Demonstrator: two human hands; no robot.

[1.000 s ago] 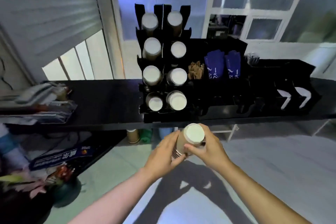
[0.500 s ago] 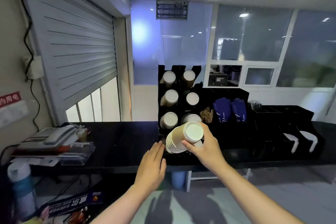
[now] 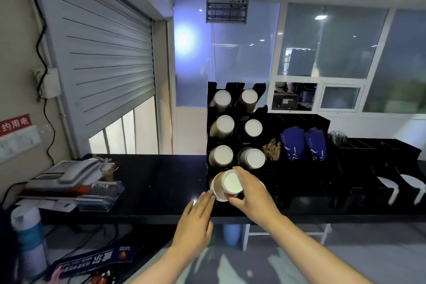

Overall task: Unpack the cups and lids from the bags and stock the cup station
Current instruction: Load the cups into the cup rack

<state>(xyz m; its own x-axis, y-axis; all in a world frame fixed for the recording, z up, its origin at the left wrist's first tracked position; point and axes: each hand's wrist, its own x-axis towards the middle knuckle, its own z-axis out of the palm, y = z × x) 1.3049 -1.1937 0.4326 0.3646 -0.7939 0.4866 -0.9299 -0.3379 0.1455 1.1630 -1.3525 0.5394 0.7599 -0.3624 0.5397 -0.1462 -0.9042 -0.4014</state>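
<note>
Six racked cup stacks (image 3: 221,125); seventh stack (image 3: 227,186) within curled right grip (image 3: 252,198); left grip (image 3: 196,221) flat, empty

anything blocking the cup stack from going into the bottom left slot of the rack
Nothing visible does. The right hand holds the cup stack at the bottom-left slot of the rack; the left hand lies open beside it, not in front. Deeper in, the slot is hidden.

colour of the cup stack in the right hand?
Cup stack: tan-brown walls, white base facing the camera. Head view, the only one, shows it.
</note>
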